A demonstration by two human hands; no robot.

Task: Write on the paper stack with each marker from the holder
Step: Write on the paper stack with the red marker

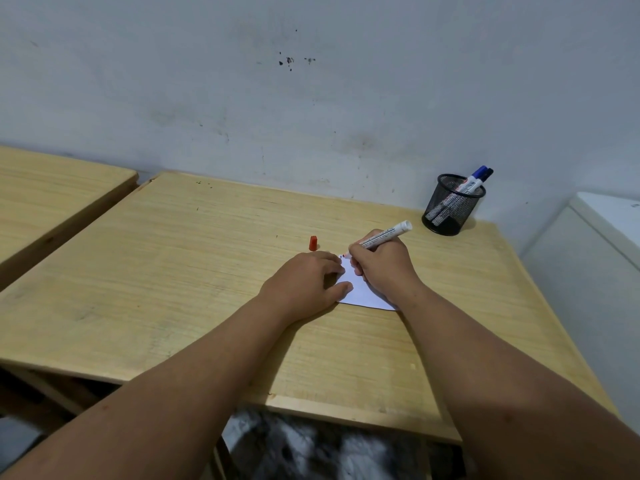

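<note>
Paper stack (pixel 363 292) lies flat on the wooden desk (pixel 173 271), near the middle and slightly toward the person's right, largely covered by both hands. The left hand (pixel 306 284) rests palm-down on the stack's left edge, fingers together and curled lightly onto the sheet, thumb extended along the near side; judged purpose is to pin the paper against sliding under the pen stroke. The right hand (pixel 382 268) pinches a white-barrelled marker (pixel 381 238) between thumb and closed fingers in a writing grip, barrel tilted up and to the right, tip down at the stack's far left corner. A small red mark appears there; it is too small to say whether it is ink or the tip itself.

A red cap (pixel 313 243) stands upright on the desk just beyond the left hand, apart from the paper, presumably parked within reach for recapping. The black mesh holder (pixel 452 206) stands at the far right corner of the desk by the wall, well apart from the stack. It contains at least two further markers (pixel 476 180), one blue-capped and one dark-capped, leaning right.

Assessment: the red marker is in use, and those in the holder look unused, so the task appears to be at an early stage.
</note>
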